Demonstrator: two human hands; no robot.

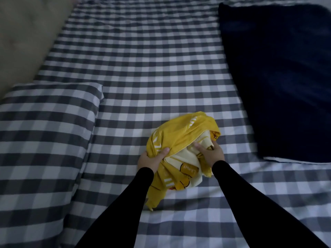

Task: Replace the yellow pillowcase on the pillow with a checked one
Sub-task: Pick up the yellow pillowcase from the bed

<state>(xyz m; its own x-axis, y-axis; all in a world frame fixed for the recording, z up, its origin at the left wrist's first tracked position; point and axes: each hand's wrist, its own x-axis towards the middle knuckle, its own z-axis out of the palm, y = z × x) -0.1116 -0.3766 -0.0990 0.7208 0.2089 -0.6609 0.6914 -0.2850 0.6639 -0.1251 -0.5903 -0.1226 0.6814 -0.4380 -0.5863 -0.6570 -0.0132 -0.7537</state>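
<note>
Bunched yellow printed cotton pillowcase (180,140), lettering unreadable, gripped by left hand (150,159) and right hand (212,153), fingers curled into the cloth, beside checked grey-and-white pillow (44,126).

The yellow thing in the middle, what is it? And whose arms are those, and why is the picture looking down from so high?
The picture comes from a camera worn on a person's head, so you see what they see: their own two arms in black sleeves. The left hand and right hand both grip a bunched-up yellow pillowcase just over a bed with a checked sheet. On the left lies a pillow in a checked case. On the right lies a dark blue blanket.
</note>
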